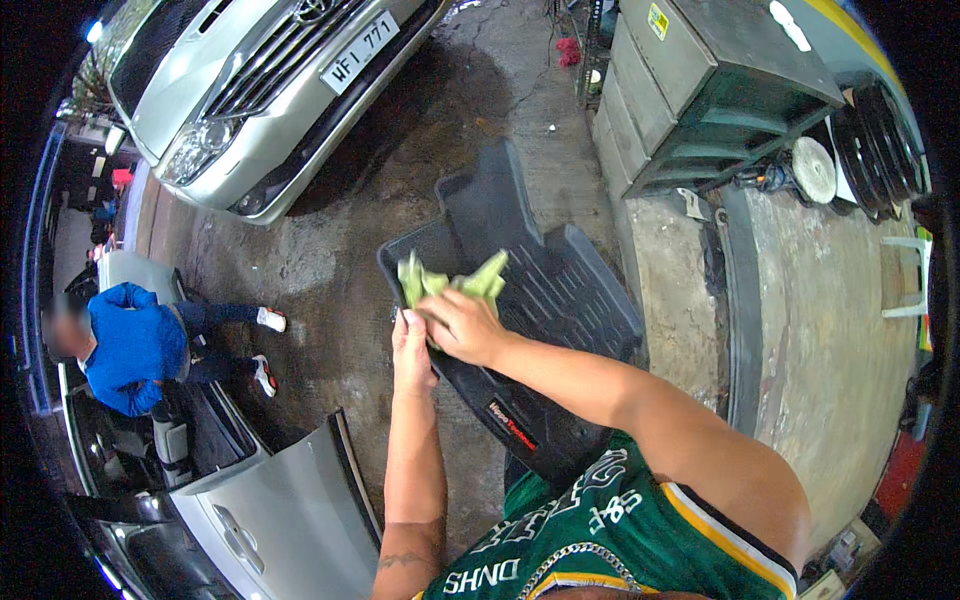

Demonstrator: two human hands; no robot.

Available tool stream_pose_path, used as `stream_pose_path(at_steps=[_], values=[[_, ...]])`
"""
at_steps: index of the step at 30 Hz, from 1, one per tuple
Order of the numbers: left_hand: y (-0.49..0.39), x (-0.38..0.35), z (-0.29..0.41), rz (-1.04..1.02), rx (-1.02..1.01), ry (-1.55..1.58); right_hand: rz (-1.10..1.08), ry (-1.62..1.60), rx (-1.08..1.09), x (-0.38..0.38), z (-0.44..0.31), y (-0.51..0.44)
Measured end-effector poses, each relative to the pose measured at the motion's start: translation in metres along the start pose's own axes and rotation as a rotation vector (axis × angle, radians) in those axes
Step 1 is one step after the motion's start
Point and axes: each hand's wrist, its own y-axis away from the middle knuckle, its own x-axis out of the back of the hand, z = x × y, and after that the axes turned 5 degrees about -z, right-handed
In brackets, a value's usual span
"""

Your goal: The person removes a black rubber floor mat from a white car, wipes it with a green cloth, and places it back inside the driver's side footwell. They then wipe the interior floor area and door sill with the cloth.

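Observation:
A black moulded car floor mat [540,292] is held up in front of my body, its raised rim and ribbed surface showing. My left hand [412,349] grips the mat's left edge, thumb uppermost. Right beside it, my right hand [463,322] holds a crumpled yellow-green cloth [487,281] against the mat near that edge. The cloth is slightly blurred and sticks out in folds beyond my fingers. The fingertips of both hands are close together, and the cloth partly hides the mat's rim there.
A silver car [300,150] stands at the upper left. Another car's open door [292,495] is at the lower left, near a person in a blue top [142,349]. At the upper right are a grey metal drawer cabinet [660,97], a polisher with a round pad [814,170] and black wheel rims [874,150].

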Motion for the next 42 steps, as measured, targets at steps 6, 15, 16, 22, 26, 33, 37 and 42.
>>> stream_pose_path(at_steps=[6, 15, 16, 22, 26, 33, 37, 42], values=[[0.015, 0.002, 0.004, -0.014, -0.059, 0.125, 0.216, 0.197, -0.253, 0.002, 0.118, -0.007], [0.002, 0.011, 0.006, 0.080, -0.055, -0.053, -0.474, -0.095, -0.219, 0.017, 0.015, 0.067], [-0.001, 0.012, 0.006, 0.092, -0.041, -0.058, -0.510, 0.017, -0.247, 0.020, 0.013, 0.064], [-0.008, 0.005, 0.010, 0.162, -0.019, -0.213, -0.519, -0.199, -0.578, 0.010, 0.004, 0.051], [-0.005, -0.001, 0.021, 0.260, 0.076, 0.022, -0.536, -0.035, -0.118, 0.019, -0.019, 0.155], [0.011, 0.010, 0.002, 0.192, 0.074, -0.008, 0.120, 0.180, -0.605, 0.015, 0.214, 0.090], [0.015, 0.012, 0.000, 0.091, 0.042, 0.046, -0.053, 0.177, -0.721, 0.008, 0.180, 0.087], [0.029, 0.005, 0.021, 0.228, 0.075, 0.004, -0.581, 0.225, -0.743, 0.052, 0.122, 0.199]])
